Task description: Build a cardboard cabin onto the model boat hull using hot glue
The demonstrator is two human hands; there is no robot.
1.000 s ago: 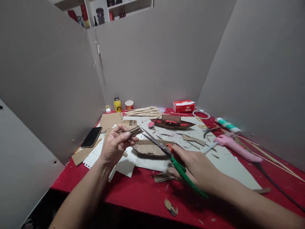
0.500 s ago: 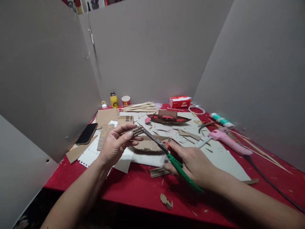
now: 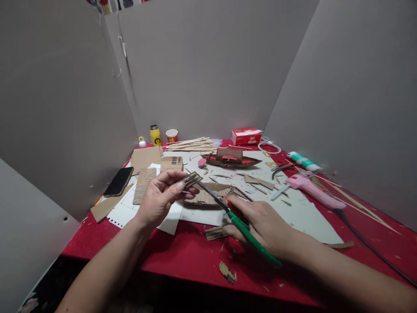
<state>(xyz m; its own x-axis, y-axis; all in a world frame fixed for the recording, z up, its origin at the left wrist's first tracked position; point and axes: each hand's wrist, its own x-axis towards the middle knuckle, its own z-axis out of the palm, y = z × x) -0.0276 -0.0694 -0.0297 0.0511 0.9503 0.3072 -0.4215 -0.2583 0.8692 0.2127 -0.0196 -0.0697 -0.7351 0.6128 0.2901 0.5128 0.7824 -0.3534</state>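
Note:
Between the thumb and fingers of my left hand [image 3: 160, 193] is a small strip of corrugated cardboard [image 3: 192, 178], ridged side up. My right hand [image 3: 260, 221] grips a pair of scissors [image 3: 239, 224] with green handles, an orange part showing by the thumb. The blades point up and left and meet the strip near my left fingertips; whether they are cutting I cannot tell. Behind the blades lies a boat-shaped cardboard piece [image 3: 205, 199], partly hidden by hands and scissors. A ridged cardboard scrap [image 3: 215, 233] lies under my right fingers.
A brown model boat [image 3: 233, 158] stands on the white sheet, with wooden sticks [image 3: 192, 144] behind it. At right lie a pink glue gun [image 3: 314, 191] and its cord. A phone [image 3: 119, 181], cardboard and papers are at left. A yellow bottle [image 3: 155, 135] and paper cup [image 3: 171, 135] stand at the back.
The cardboard strip has shifted slightly right and down in my left hand and turned a little. The scissor blades now lie across it rather than at its tip.

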